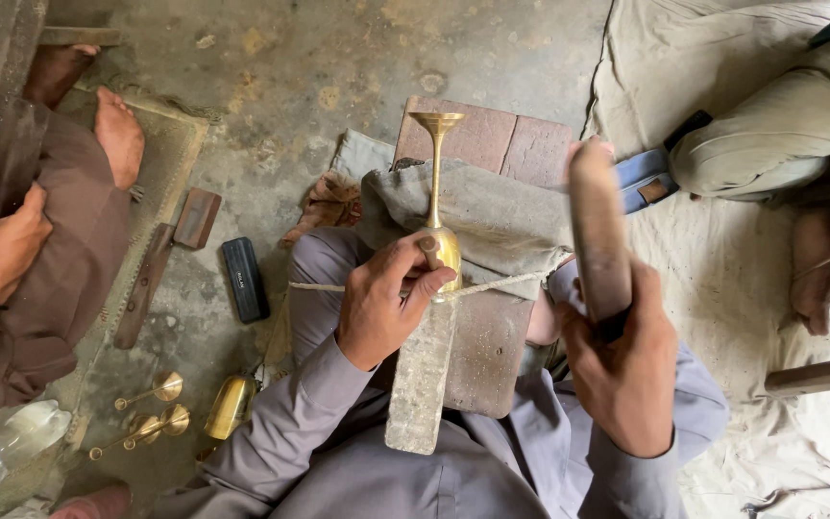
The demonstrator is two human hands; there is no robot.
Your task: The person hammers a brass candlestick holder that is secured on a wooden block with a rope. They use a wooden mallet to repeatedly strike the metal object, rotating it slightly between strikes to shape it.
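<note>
Brass goblet (439, 207), slender stem, foot pointing away from the wearer, lies on a grey cloth (492, 207) over a brick (506, 144); the bowl end is pinched between thumb and curled fingers of the left hand (381, 303). Right hand (622, 370), fingers wrapped tight, grips a flat wooden bat (598, 231) raised beside it. More brass pieces (160, 413) lie on the floor to the left, near a seated person's hand (2, 240).
</note>
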